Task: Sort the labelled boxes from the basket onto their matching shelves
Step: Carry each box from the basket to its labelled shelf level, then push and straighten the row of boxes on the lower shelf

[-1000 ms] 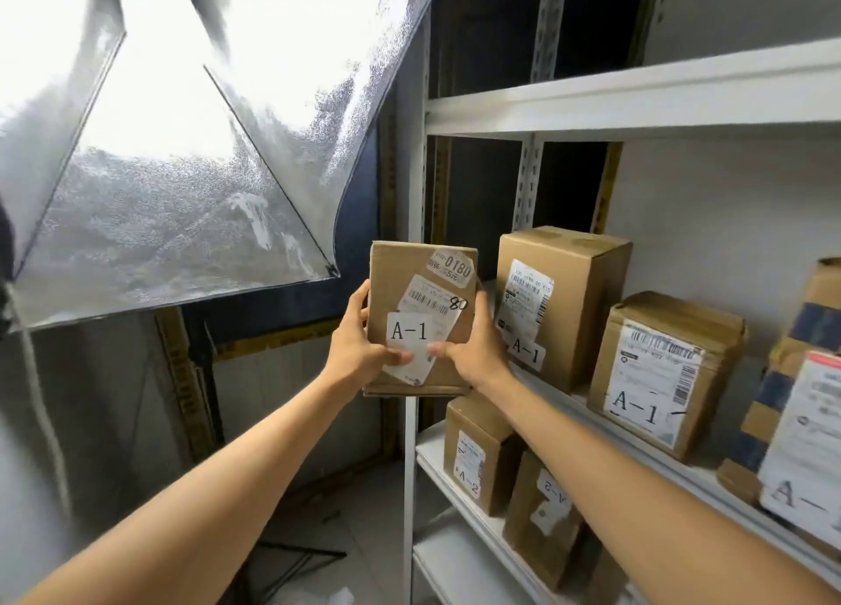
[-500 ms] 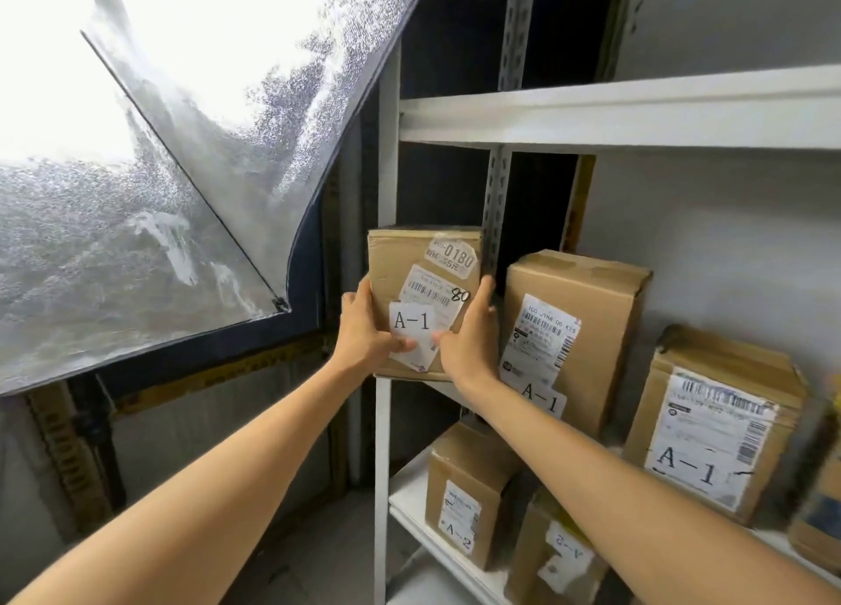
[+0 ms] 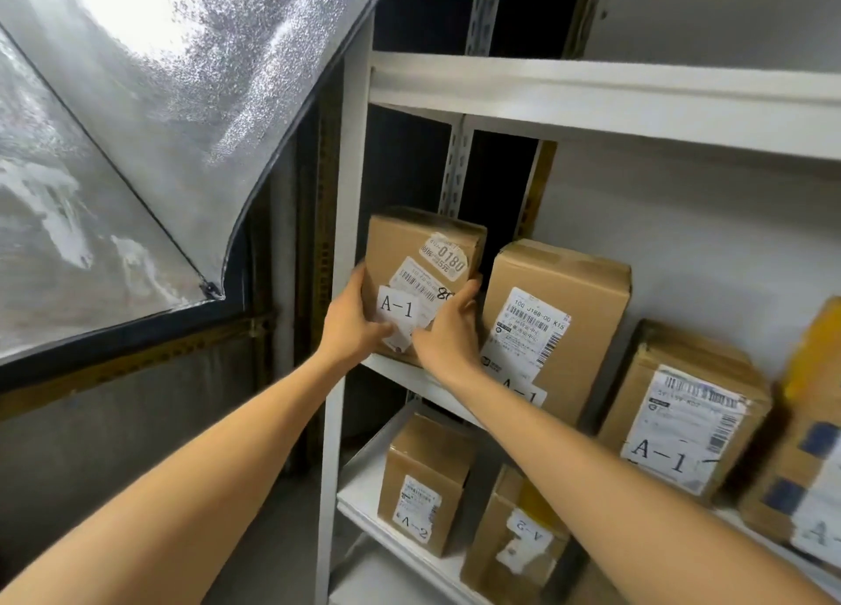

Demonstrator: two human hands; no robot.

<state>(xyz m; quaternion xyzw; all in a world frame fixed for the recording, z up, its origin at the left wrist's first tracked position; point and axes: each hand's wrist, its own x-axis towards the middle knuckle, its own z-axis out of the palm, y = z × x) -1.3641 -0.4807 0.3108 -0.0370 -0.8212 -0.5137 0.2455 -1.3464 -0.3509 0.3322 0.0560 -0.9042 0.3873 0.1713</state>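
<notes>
A white metal rack stands against a pale grey wall point(image 3: 682, 222), and a big crinkled silver reflector point(image 3: 159, 149) with a dark rim leans in from the left, glaring at the top. The rack's front post point(image 3: 339, 263) rises just left of the person's left hand point(image 3: 350, 327). An upper shelf point(image 3: 591, 99) runs overhead.

The held box point(image 3: 409, 249), brown cardboard with a white "A-1" label, a barcode sticker and a "0180" sticker, sits at the far left end of the middle shelf point(image 3: 400, 372). Its lower edge meets the shelf's front lip; whether it is fully set down cannot be told. The left hand grips its left side with the thumb laid across the front under the label. The right hand point(image 3: 450, 336) grips the right side, fingers curled round the edge and thumb on the front.

Just to the right stands a taller box point(image 3: 569, 281), also marked A-1, with only a narrow dark gap between the two; the right hand's fingers reach into that gap. Further right on the same shelf are a third A-1 box point(image 3: 691, 422) and a taped box point(image 3: 814, 377) with yellow and blue markings, cut off by the frame edge.

On the lower shelf point(image 3: 359, 504) two small boxes stand with their labels upside down: the left A-2 box point(image 3: 423, 472) and the right A-2 box point(image 3: 509, 545).
</notes>
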